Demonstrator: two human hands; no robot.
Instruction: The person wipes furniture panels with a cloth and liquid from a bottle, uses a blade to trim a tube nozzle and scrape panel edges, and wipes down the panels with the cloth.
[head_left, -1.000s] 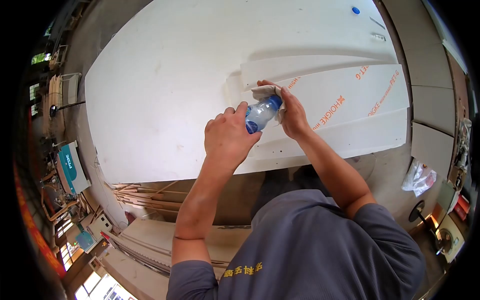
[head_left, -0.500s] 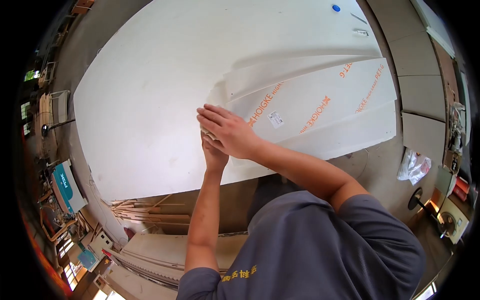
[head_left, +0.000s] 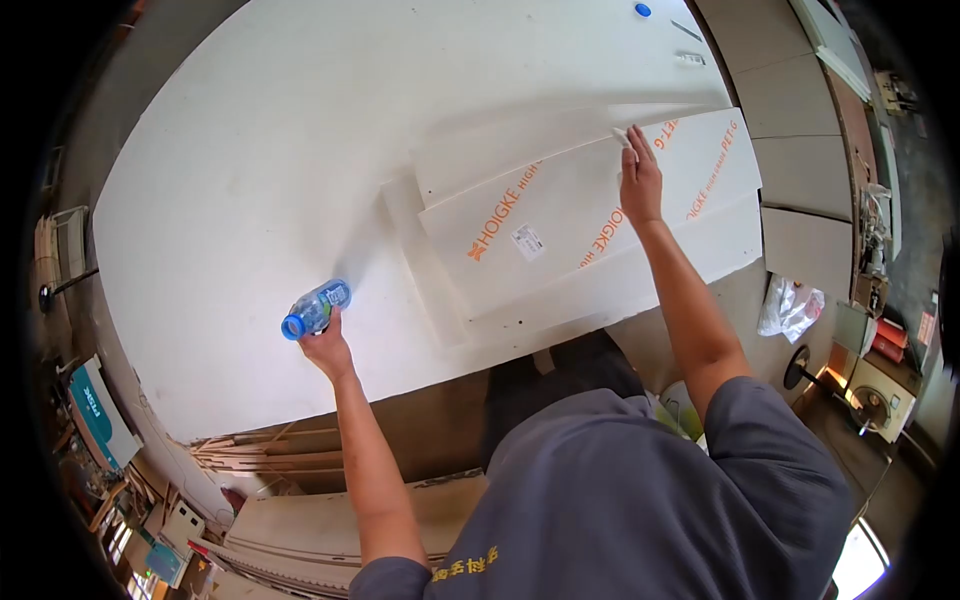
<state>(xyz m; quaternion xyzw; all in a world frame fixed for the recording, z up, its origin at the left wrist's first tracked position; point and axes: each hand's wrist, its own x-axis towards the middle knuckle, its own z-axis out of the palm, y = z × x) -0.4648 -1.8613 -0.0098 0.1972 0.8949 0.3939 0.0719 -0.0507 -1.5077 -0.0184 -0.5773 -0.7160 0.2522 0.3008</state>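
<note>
A clear plastic bottle with a blue neck [head_left: 318, 306] is at the left front of the white table [head_left: 230, 200], with my left hand [head_left: 328, 348] closed around its near side. Over the panels at the right, my right hand [head_left: 641, 185] holds a pale cloth [head_left: 622, 137], mostly hidden by the fingers. Beneath it lie overlapping white panels [head_left: 570, 215] printed with orange lettering; a small white label [head_left: 527, 242] is stuck on the top one.
A blue cap [head_left: 642, 10], a thin strip [head_left: 686, 31] and a small clear item [head_left: 690, 60] lie at the table's far right. A plastic bag [head_left: 790, 308] is beyond the right edge. Wooden strips [head_left: 265, 455] are below the near left edge.
My hands were together over the table and are now apart. My left hand has moved left with the bottle, while my right hand has gone right, over the printed panels, with the cloth.
</note>
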